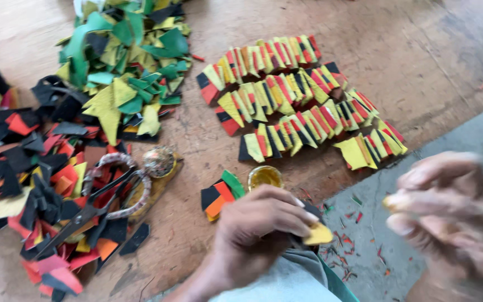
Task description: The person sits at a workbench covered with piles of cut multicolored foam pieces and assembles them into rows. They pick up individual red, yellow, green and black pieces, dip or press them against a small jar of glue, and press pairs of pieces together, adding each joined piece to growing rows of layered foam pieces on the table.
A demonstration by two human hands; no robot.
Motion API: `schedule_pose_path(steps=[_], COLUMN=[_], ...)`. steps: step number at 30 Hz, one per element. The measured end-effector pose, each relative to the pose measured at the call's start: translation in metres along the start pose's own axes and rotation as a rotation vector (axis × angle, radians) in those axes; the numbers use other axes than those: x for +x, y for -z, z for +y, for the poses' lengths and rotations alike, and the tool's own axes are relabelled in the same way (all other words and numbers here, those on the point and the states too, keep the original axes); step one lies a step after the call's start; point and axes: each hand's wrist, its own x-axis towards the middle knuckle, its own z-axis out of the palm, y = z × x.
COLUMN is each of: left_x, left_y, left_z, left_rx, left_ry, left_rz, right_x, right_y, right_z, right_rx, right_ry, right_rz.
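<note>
Head view — steeply down, seemingly close

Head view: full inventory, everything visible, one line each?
Assembled strips: three overlapping rows, yellow, red and black, upper centre of the wooden board.
Green scraps: one heap, green and yellow, top left.
Mixed scraps: one heap, black, red and orange, left.
Scissors: one, dark, on the mixed scraps.
Small pot: one, yellowish contents, centre.
Cut pieces: small stack, green, orange, black, beside the pot.
Grey slab: one, right, flecked with trimmings.
Left hand: pinching a yellow piece.
Right hand: blurred, raised; grip unclear.
</note>
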Motion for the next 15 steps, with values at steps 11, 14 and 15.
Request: schedule_pose_path(steps=[11,14,15], left_x=[0.055,0.067,0.071], left_y=[-0.086,-0.089,-0.09], left_z=[-0.097,-0.113,-0.116], left_rx=[0.374,0.392,0.396], left_ry=[-0.122,-0.109,-0.104], left_rz=[-0.028,-0.033,-0.042], right_x=[-0.018,-0.018,-0.018], right_y=[0.033,0.041,0.043], right_z=[0.034,0.042,0.044], right_rx=[-0.241,-0.229,-0.233], right_ry=[-0.147,-0.169,-0.176], right_rz=[0.231,0.225,0.223])
